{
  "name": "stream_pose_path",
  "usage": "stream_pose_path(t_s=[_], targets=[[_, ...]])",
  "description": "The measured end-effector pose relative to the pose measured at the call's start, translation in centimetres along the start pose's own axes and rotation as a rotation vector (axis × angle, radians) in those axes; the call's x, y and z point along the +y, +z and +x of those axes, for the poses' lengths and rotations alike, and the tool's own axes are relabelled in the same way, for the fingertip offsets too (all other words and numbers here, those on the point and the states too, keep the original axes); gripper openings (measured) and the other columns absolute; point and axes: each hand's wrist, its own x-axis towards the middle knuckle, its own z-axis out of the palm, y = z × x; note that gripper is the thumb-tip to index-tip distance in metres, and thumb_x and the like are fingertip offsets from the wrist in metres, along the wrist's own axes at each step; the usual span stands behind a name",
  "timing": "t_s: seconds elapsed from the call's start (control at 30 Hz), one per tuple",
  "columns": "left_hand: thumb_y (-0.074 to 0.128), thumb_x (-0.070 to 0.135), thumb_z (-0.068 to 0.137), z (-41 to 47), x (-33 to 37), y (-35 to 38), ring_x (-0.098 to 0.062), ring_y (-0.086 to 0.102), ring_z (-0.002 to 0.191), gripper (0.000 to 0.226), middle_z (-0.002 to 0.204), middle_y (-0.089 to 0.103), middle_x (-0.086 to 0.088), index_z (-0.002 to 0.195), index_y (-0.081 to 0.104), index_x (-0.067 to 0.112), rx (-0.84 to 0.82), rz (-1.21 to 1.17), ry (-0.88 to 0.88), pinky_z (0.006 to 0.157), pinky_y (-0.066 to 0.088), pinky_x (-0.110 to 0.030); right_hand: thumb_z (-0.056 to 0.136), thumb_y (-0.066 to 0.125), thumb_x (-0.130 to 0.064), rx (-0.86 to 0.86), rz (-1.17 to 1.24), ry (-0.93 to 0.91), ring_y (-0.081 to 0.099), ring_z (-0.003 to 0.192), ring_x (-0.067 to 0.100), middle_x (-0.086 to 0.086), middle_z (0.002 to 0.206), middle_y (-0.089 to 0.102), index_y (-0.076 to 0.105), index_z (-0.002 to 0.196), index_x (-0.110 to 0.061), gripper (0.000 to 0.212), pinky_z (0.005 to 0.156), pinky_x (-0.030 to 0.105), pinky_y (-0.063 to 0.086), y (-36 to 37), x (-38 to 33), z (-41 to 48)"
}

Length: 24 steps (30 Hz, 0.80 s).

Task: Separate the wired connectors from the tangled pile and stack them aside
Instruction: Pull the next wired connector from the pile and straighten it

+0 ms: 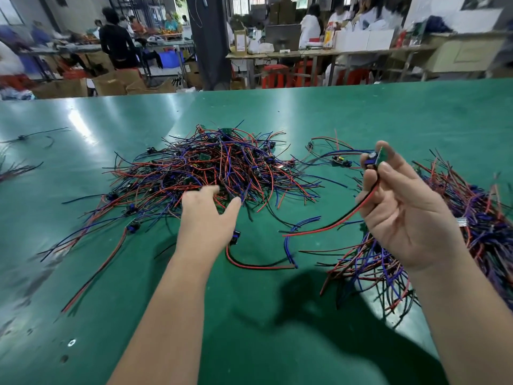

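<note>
Two hands work over the green worktop (83, 120). The left hand (206, 215) reaches to the near edge of the tangled pile (222, 162), fingers loose and spread, gripping nothing. Right of the pile, the right hand (402, 207) pinches one wired connector (374, 161), held up off the worktop, its red and black wires trailing down. A second heap (472, 218) lies farther right of the pile.

Cannot see the left hand's (206, 218) fingertips, lost in the tangled pile (216, 162), nor the whole wired connector (377, 160) behind the right hand's (408, 212) fingers. Cannot follow the side stack (477, 218) past the right edge. Cannot make out the blurred far benches (277, 54).
</note>
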Motion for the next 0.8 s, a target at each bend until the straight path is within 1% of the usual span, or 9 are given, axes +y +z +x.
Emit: stream_pose_path(t_s=[0.07, 0.1, 0.2, 0.3, 0.37, 0.47, 0.6, 0.7, 0.8], targets=[[0.064, 0.038, 0.086, -0.3, 0.8, -0.3, 0.002, 0.048, 0.078, 0.020, 0.103, 0.058, 0.005, 0.100, 0.065, 0.024, 0.084, -0.117, 0.116, 0.073, 0.031, -0.016, 0.073, 0.054, -0.010, -0.028, -0.015, 0.003, 0.065, 0.060, 0.001, -0.005, 0.084, 0.067, 0.061, 0.101, -0.024, 0.032, 0.047, 0.009, 0.046, 0.2, 0.5, 0.0], [0.067, 0.037, 0.085, -0.3, 1.2, -0.4, 0.004, 0.050, 0.070, 0.013, 0.089, 0.064, 0.007, 0.088, 0.069, 0.024, 0.044, -0.212, 0.137, 0.071, 0.036, -0.020, 0.074, 0.054, -0.010, -0.048, -0.028, 0.009, 0.065, 0.060, 0.001, -0.005, 0.087, 0.069, 0.060, 0.102, -0.024, 0.033, 0.048, 0.009, 0.047, 0.3, 0.7, -0.1], [0.068, 0.031, 0.085, -1.6, 2.7, -0.7, 0.001, 0.046, 0.051, 0.018, 0.065, 0.066, 0.003, 0.079, 0.075, 0.015, -0.246, -0.558, 0.172, 0.053, 0.037, -0.017, 0.073, 0.056, -0.010, -0.127, -0.053, 0.046, 0.066, 0.061, 0.003, -0.005, 0.092, 0.072, 0.063, 0.102, -0.023, 0.032, 0.047, 0.010, 0.046, 0.3, 1.4, -0.2], [0.062, 0.034, 0.088, -3.0, 4.0, -0.6, 0.004, 0.054, 0.062, 0.021, 0.089, 0.073, 0.011, 0.101, 0.074, 0.024, -0.489, -0.745, 0.275, 0.052, 0.041, -0.012, 0.061, 0.077, -0.018, -0.188, -0.089, 0.122, 0.066, 0.061, 0.005, 0.000, 0.092, 0.072, 0.074, 0.091, -0.026, 0.032, 0.050, 0.013, 0.048, 0.4, 2.2, -0.4], [0.058, 0.037, 0.089, -3.6, 4.5, -0.2, 0.001, 0.059, 0.076, 0.024, 0.103, 0.071, 0.017, 0.110, 0.067, 0.032, -0.590, -0.834, 0.319, 0.059, 0.047, -0.015, 0.052, 0.084, -0.019, -0.214, -0.123, 0.189, 0.067, 0.059, 0.006, 0.002, 0.080, 0.069, 0.075, 0.085, -0.025, 0.035, 0.050, 0.015, 0.049, 0.5, 2.9, -0.7], [0.056, 0.035, 0.087, -4.1, 5.0, 0.4, -0.004, 0.061, 0.089, 0.027, 0.104, 0.071, 0.017, 0.110, 0.066, 0.028, -0.545, -0.946, 0.319, 0.071, 0.049, -0.017, 0.057, 0.074, -0.015, -0.168, -0.133, 0.311, 0.066, 0.056, 0.005, 0.001, 0.069, 0.067, 0.069, 0.081, -0.020, 0.025, 0.042, 0.013, 0.048, 0.9, 3.8, -0.8], [0.057, 0.033, 0.082, -4.1, 5.0, 0.5, -0.011, 0.066, 0.088, 0.024, 0.095, 0.074, 0.002, 0.093, 0.072, 0.018, -0.407, -1.040, 0.266, 0.086, 0.053, -0.031, 0.065, 0.067, -0.013, -0.101, -0.252, 0.444, 0.067, 0.055, 0.008, 0.008, 0.067, 0.068, 0.049, 0.082, -0.016, 0.025, 0.034, 0.013, 0.043, 0.9, 3.8, -0.7], [0.060, 0.030, 0.080, -4.3, 5.2, 0.6, -0.011, 0.068, 0.070, 0.019, 0.076, 0.074, -0.002, 0.085, 0.071, 0.015, -0.403, -1.056, 0.234, 0.066, 0.056, -0.023, 0.061, 0.072, -0.018, -0.118, -0.455, 0.415, 0.068, 0.057, 0.019, 0.010, 0.073, 0.068, 0.055, 0.086, -0.012, 0.030, 0.038, 0.017, 0.044, 0.9, 4.0, -0.9], [0.065, 0.030, 0.077, -4.5, 5.3, 0.9, -0.007, 0.062, 0.053, 0.019, 0.063, 0.069, 0.001, 0.080, 0.072, 0.013, -0.444, -0.971, 0.158, 0.052, 0.052, -0.020, 0.064, 0.070, -0.020, -0.077, -0.492, 0.264, 0.057, 0.053, 0.014, 0.004, 0.067, 0.063, 0.063, 0.105, -0.004, 0.045, 0.046, 0.017, 0.043, 0.6, 3.8, -0.5]])
